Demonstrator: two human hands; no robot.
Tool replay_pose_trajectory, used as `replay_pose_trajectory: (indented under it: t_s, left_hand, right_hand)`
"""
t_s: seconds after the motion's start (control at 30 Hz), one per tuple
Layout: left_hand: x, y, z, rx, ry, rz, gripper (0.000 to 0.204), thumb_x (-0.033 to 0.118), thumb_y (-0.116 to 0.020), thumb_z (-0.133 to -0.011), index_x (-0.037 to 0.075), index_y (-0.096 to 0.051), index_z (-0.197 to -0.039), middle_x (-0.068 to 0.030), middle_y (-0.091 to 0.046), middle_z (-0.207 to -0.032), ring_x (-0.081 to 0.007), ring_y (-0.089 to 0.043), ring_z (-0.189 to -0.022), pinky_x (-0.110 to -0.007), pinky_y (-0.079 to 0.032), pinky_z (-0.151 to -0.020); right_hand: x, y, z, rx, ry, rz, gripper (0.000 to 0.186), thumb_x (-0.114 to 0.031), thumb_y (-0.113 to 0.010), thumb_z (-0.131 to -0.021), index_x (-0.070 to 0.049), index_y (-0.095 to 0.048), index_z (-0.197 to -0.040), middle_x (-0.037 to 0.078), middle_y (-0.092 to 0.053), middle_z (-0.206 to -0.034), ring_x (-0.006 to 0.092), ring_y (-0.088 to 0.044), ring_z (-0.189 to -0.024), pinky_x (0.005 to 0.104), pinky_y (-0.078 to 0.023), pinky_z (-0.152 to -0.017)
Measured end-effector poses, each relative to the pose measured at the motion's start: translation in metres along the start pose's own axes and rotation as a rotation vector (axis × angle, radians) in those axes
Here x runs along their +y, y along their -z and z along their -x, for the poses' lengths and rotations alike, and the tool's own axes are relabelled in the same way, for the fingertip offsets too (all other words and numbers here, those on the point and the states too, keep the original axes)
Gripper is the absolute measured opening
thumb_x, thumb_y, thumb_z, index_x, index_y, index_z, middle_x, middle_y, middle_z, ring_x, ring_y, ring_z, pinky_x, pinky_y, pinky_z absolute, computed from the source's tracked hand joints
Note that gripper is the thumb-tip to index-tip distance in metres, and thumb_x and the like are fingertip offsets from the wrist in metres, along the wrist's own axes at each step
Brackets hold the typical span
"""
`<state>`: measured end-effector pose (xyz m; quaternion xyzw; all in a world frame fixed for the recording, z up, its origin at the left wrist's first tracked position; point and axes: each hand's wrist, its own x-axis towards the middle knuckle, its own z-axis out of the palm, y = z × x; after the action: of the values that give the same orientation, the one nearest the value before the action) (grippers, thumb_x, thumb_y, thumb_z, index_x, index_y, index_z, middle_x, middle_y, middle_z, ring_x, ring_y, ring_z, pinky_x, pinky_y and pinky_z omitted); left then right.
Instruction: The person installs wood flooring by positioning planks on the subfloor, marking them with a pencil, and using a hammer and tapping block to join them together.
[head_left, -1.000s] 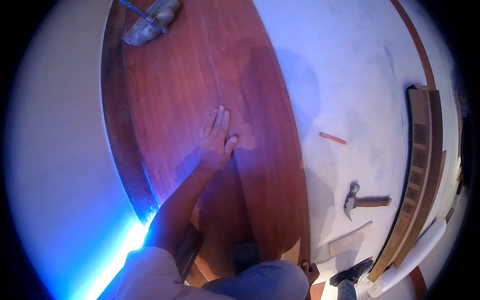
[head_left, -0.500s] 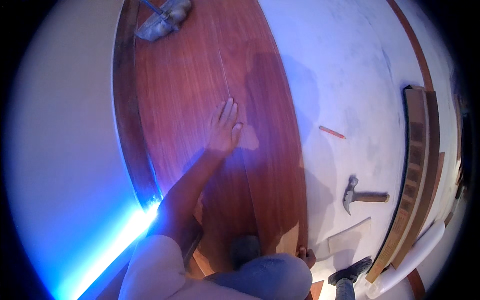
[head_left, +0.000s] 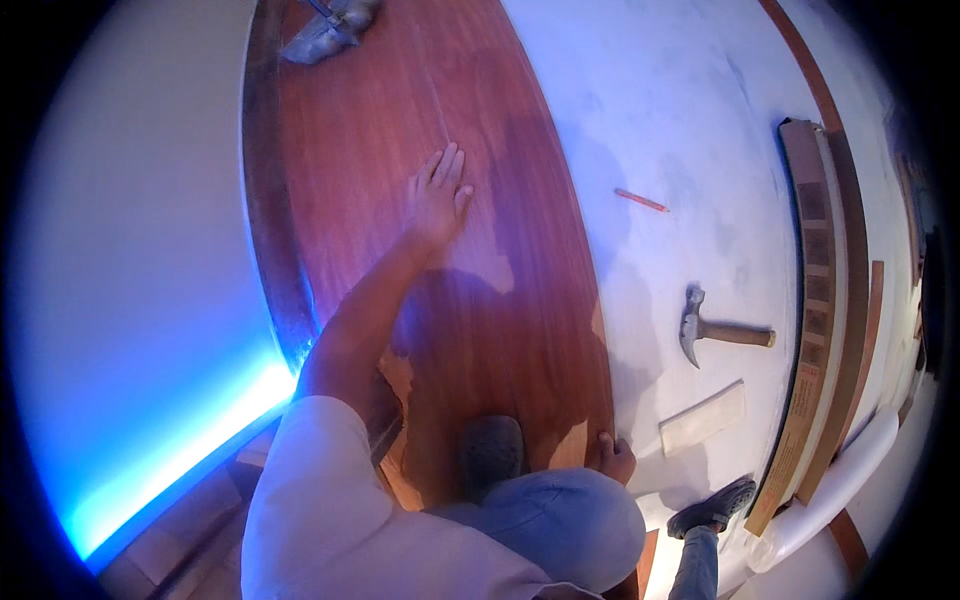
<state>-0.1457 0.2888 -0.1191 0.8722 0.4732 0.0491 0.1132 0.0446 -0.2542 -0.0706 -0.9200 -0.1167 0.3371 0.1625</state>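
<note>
My left hand lies flat, palm down, on reddish-brown wood-look floor planks. Its fingers point away from me, tips beside the thin seam between two boards, with the thumb a little apart. Down by my bent knee, my right hand is at the right edge of the planks, its fingers curled against that edge; part of the hand is hidden behind the knee. A claw hammer and a red pencil rest on the whitish sheet to the right, out of both hands' grasp.
A small pale board piece lies below the hammer. Long cardboard boxes and a white roll line the right. A grey bundle sits on the planks' far end. Along the left runs a wall with bright blue-white light at its base.
The view has shifted, so the hammer, pencil and boxes appear higher. My left hand stays flat by the seam, and my right hand stays at the plank edge.
</note>
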Motion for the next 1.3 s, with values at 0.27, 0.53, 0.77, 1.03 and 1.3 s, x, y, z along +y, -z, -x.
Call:
replay_pose_trajectory:
  t_s: [0.27, 0.53, 0.77, 1.03, 1.3]
  left_hand:
    - [-0.06, -0.004, -0.101, 0.002, -0.018, -0.131, 0.068, 0.041, -0.053, -0.102, 0.004, -0.036, -0.157, -0.0134, -0.031, -0.166, -0.0319, -0.029, -0.152, -0.047, -0.028, -0.122]
    - [-0.089, -0.017, -0.133, -0.113, -0.146, -0.225, 0.09, 0.06, -0.052, -0.098, -0.005, -0.03, -0.157, -0.0268, -0.025, -0.164, -0.0382, -0.022, -0.154, -0.045, -0.018, -0.127]
    - [-0.091, -0.012, -0.147, -0.248, -0.179, -0.423, 0.114, 0.077, -0.053, -0.088, -0.01, -0.023, -0.157, -0.0301, -0.021, -0.164, -0.04, -0.018, -0.155, -0.045, -0.016, -0.127]
    - [-0.025, -0.003, -0.058, -0.259, -0.42, -0.51, 0.126, 0.083, -0.06, -0.077, -0.004, -0.022, -0.159, -0.0248, -0.022, -0.166, -0.0381, -0.019, -0.155, -0.045, -0.021, -0.126]
    - [0.118, 0.004, 0.014, -0.324, -1.105, -0.083, 0.102, 0.031, -0.086, -0.066, 0.005, -0.04, -0.153, -0.0166, -0.036, -0.16, -0.0352, -0.033, -0.149, -0.046, -0.032, -0.122]
  right_hand:
    - [0.001, 0.005, 0.008, 0.016, 0.005, 0.043, 0.057, -0.047, -0.076, -0.089, 0.005, -0.057, -0.072, 0.016, -0.049, -0.058, 0.0213, -0.042, -0.058, 0.0442, -0.04, -0.056]
    - [-0.009, 0.017, 0.008, -0.159, 0.021, 0.107, 0.049, -0.044, -0.081, -0.082, 0.001, -0.065, -0.084, 0.018, -0.066, -0.073, 0.0292, -0.065, -0.07, 0.0446, -0.05, -0.067]
    - [-0.017, 0.013, -0.001, -0.259, 0.068, 0.338, 0.068, -0.045, -0.09, -0.07, -0.001, -0.061, -0.114, 0.024, -0.073, -0.103, 0.0435, -0.07, -0.098, 0.0494, -0.054, -0.084]
    - [-0.031, 0.018, 0.019, -0.159, 0.022, 0.42, 0.068, -0.049, -0.088, -0.071, 0.0, -0.059, -0.108, 0.023, -0.073, -0.097, 0.0435, -0.07, -0.095, 0.0498, -0.054, -0.083]
    - [-0.024, 0.016, 0.019, -0.177, 0.087, 0.426, 0.067, -0.054, -0.086, -0.073, 0.0, -0.058, -0.102, 0.022, -0.072, -0.092, 0.0406, -0.071, -0.091, 0.0481, -0.054, -0.079]
